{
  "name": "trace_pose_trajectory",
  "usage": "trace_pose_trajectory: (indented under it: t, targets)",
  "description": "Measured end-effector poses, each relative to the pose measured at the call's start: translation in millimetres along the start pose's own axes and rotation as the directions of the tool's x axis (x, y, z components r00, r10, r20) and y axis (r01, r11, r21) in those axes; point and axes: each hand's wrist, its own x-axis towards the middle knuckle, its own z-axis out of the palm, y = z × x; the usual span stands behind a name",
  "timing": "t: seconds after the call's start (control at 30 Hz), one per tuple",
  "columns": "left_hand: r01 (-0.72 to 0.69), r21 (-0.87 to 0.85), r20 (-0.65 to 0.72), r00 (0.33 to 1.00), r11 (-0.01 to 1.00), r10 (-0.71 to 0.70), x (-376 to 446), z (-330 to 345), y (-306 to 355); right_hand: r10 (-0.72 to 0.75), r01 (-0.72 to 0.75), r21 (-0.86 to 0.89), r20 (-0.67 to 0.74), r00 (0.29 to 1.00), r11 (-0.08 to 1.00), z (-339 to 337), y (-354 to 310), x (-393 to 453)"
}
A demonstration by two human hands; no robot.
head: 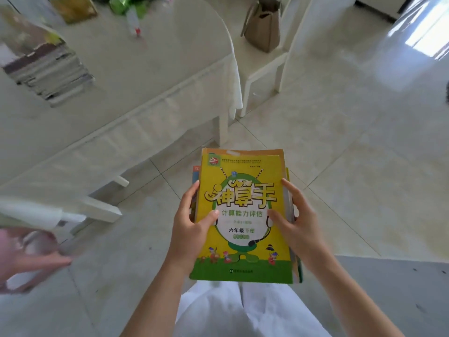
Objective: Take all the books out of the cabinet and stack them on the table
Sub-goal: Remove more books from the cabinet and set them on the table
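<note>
A small pile of books [245, 190] is held flat in front of me over the tiled floor, topped by a yellow and green workbook with a cartoon cover. My left hand [192, 227] grips the pile's left edge, thumb on the cover. My right hand [296, 220] grips the right edge in the same way. A tall stack of books [46, 71] stands on the white table [136, 76] at the upper left. The cabinet is out of view.
A white chair [272, 69] with a tan bag [263, 25] on its seat stands past the table's right end. Green and yellow packets and a bottle [133, 20] lie at the table's far side. Another chair [60, 215] and a pink blurred shape sit at the left.
</note>
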Motion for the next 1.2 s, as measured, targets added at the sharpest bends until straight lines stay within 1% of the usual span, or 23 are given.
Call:
trace_pose_trajectory:
  t: [0.17,0.4,0.67,0.8,1.0,1.2]
  targets:
    - [0.016,-0.036,-0.098,0.995,0.999,-0.019,47,-18,15,0.021,-0.018,-0.047,0.066,0.998,0.999,31,-31,58]
    - [-0.008,-0.072,-0.215,0.977,0.997,-0.007,126,-26,41,-0.005,0.017,-0.071,0.161,0.987,0.997,62,-67,160]
    - [-0.012,-0.066,-0.320,0.947,0.998,-0.010,220,-20,84,-0.022,0.076,-0.159,0.318,0.948,0.984,82,-127,275]
    - [0.000,-0.112,-0.377,0.925,0.994,-0.042,259,-29,98,-0.021,0.106,-0.209,0.371,0.929,0.972,104,-154,320]
    - [0.021,-0.143,-0.448,0.890,0.989,-0.084,320,-67,107,0.001,0.122,-0.243,0.452,0.892,0.962,162,-189,381]
    - [-0.032,-0.156,-0.467,0.883,0.987,-0.045,392,-129,125,-0.044,0.145,-0.202,0.434,0.900,0.969,238,-222,437]
